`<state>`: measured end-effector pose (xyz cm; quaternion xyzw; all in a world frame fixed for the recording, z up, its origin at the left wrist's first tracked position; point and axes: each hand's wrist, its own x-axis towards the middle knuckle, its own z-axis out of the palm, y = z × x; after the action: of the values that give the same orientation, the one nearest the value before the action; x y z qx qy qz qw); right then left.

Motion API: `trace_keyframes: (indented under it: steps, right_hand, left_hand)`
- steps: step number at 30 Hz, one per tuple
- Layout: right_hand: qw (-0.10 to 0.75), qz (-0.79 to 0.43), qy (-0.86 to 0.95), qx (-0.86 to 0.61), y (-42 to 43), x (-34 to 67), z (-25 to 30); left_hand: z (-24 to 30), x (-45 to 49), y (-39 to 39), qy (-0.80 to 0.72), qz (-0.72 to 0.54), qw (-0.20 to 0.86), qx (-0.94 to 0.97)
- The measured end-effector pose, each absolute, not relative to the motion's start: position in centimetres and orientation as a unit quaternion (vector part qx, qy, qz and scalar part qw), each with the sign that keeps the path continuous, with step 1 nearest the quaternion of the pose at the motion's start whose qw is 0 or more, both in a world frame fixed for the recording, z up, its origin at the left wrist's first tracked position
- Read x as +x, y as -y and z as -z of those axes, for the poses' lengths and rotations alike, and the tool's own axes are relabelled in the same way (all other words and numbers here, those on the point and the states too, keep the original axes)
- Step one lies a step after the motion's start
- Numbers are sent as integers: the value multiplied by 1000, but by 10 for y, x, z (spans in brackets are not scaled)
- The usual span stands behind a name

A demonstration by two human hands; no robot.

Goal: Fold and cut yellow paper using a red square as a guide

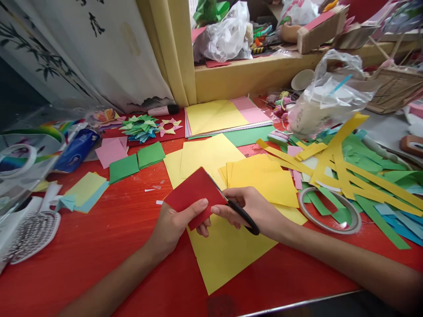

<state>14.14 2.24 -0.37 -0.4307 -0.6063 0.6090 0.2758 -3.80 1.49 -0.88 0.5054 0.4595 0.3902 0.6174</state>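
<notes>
My left hand (180, 224) is closed on a piece of red paper (194, 193), its thumb pressed flat on top. In my right hand (241, 204) are scissors with black handles (246, 216), their blades lying along the right edge of the red paper. How far the blades are apart I cannot tell. Beneath both hands lies a large yellow sheet (228, 259). Just beyond my right hand is a pile of yellow paper pieces (261, 178), with paler yellow sheets (205, 154) to its left.
Left are green paper squares (124, 168), pink squares (111, 152), a hairbrush (33, 233) and a blue packet (77, 147). Folded stars (140, 127) sit behind. On the right lie a tape roll (355, 215), yellow strips (340, 163), green scraps and a bagged cup (317, 105).
</notes>
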Motion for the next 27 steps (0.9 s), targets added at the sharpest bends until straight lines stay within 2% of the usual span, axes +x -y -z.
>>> trace_keyframes:
  steps: [27]
  right_hand:
    - [281,-609,607,-426,-23,141,4]
  left_hand:
    - [9,-37,-13,-459,-367,614,527]
